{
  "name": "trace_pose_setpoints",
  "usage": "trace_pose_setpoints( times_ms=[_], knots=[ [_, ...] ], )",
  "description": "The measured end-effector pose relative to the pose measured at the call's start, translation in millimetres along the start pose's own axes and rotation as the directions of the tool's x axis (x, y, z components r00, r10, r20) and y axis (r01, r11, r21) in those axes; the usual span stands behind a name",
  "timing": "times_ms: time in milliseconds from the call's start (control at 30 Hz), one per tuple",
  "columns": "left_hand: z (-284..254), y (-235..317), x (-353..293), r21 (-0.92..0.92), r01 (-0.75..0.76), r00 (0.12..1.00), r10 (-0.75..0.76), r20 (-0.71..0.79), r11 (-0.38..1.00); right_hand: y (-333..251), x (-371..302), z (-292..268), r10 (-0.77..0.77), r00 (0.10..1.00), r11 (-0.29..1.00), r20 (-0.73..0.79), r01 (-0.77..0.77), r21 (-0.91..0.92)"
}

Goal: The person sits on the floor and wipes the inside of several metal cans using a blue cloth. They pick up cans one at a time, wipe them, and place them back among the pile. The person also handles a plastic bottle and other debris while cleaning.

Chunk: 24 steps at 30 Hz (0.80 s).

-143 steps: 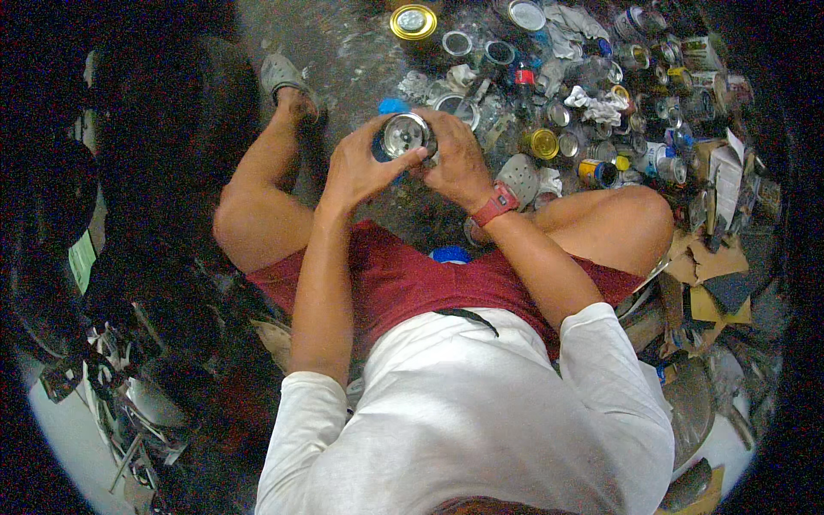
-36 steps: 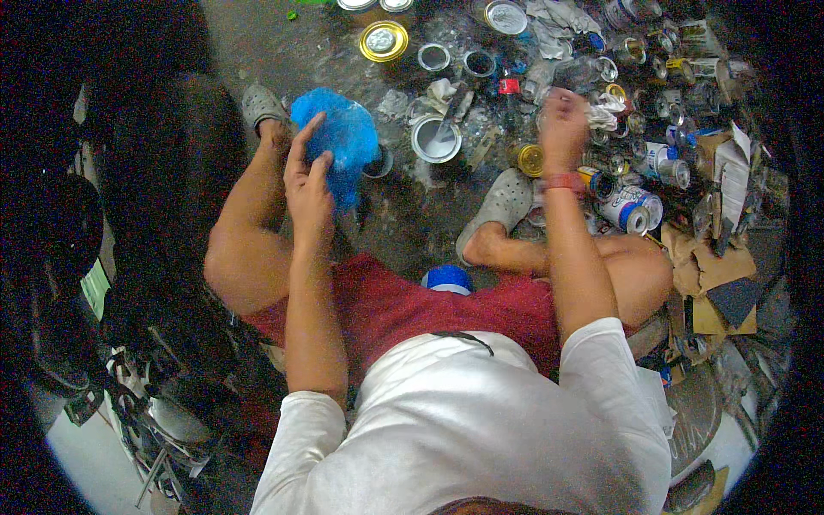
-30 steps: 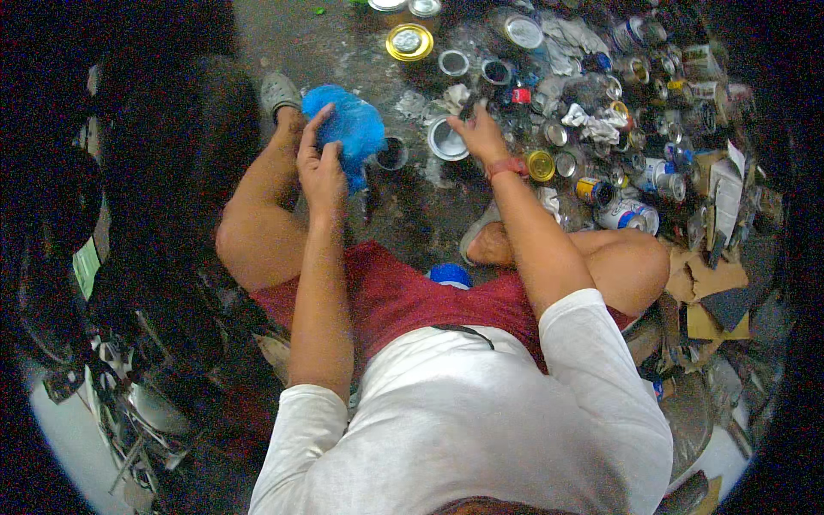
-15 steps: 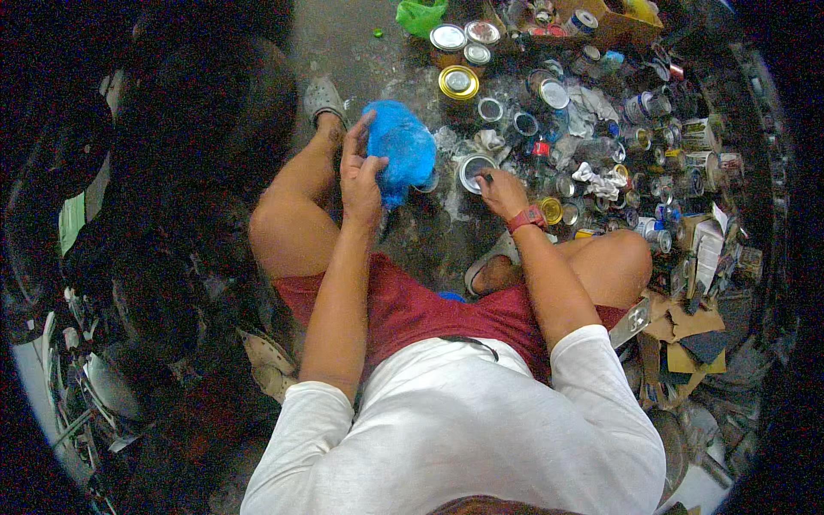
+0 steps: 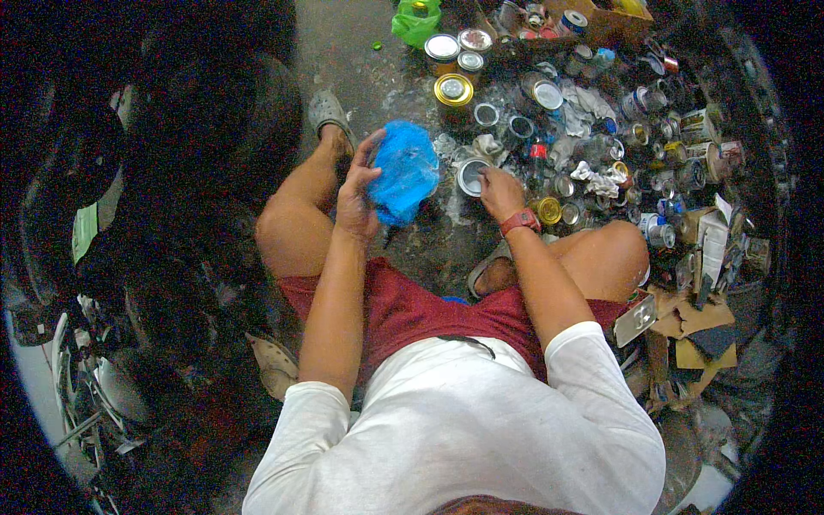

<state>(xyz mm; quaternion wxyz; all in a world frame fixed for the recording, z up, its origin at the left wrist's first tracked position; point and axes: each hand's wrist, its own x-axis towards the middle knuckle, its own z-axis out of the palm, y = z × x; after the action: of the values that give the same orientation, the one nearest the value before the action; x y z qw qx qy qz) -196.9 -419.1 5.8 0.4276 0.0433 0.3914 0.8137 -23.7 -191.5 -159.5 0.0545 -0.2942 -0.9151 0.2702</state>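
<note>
My left hand holds up a blue rounded piece with whitish smears, thumb on its near side and fingers along its left edge. What it is I cannot make out. To the right, my right hand reaches to an open round can with pale grey inside. Its fingers are drawn together at the can's right rim, and their tips are partly hidden. Whether they pinch the rim or something small does not show. A red watch is on my right wrist.
Lidded tins stand beyond the can, near a green plastic bag. Many cans, bottles and crumpled white paper crowd the floor on the right. Torn cardboard lies beside my right knee. Dark clutter fills the left side.
The blue piece has been lowered slightly and turned in my left hand. My right hand stays at the can's rim, its fingers shifted a little. The whole view has moved slightly.
</note>
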Motion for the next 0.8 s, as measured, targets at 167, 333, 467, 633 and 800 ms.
trace_pose_setpoints(
  times_ms=[167, 333, 467, 633, 800],
  knots=[
    [-9.4, -7.2, 1.4, 0.059, -0.01, 1.0, 0.009, 0.004, 0.998, -8.0, 4.1, -7.2, 0.127, 0.985, 0.992, 0.115, -0.124, -0.034],
    [-16.8, -12.7, 1.9, 0.135, -0.022, 0.999, 0.025, -0.025, 0.991, 0.2, 4.2, -4.0, 0.074, 0.996, 0.996, 0.05, -0.077, 0.051],
    [-11.0, -10.6, 2.4, 0.332, -0.047, 0.998, 0.055, -0.016, 0.942, 21.5, 10.6, 20.3, 0.111, 0.992, 0.975, 0.059, -0.12, 0.185],
    [-3.1, -5.4, -8.1, 0.47, -0.024, 1.0, 0.021, 0.011, 0.882, 21.8, 20.0, 20.5, 0.66, 0.719, 0.736, -0.217, -0.563, 0.376],
    [4.2, -19.4, -7.7, 0.568, 0.026, 0.999, 0.0, -0.046, 0.823, -59.7, 9.8, -44.3, 0.367, 0.907, 0.688, -0.206, -0.116, 0.717]
  ],
)
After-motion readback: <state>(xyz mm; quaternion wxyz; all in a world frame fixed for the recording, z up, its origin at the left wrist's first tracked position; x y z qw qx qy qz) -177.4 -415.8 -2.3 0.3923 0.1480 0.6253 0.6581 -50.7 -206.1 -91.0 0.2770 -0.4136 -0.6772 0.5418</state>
